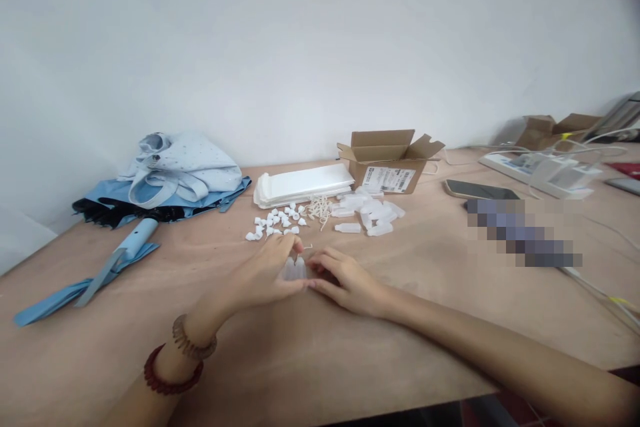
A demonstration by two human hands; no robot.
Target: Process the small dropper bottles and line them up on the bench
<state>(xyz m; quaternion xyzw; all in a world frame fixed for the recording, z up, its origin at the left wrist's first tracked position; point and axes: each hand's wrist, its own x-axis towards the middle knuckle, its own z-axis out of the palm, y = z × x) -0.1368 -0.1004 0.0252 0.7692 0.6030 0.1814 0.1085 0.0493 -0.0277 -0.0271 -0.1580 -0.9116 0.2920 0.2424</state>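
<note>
Several small translucent plastic bottles (294, 270) stand close together on the table between my two hands. My left hand (265, 272) curves around their left side, with the thumb along the near side and the fingers bent over the far side. From the right, my right hand (353, 282) is closed against the group with curled fingers, its thumb tip meeting my left thumb. White nozzle caps (274, 221) lie scattered just beyond my left hand. A heap of off-white cords or thin strips (319, 209) and more loose plastic bottles (371, 209) lie past my right hand.
White padded sleeves or flat packets (305, 181) lie before an opened cardboard box (387, 170). At left are a blue umbrella (137, 238) and a pale cloth bag (193, 163). A phone (480, 191) and a power strip (545, 173) with cables occupy the right.
</note>
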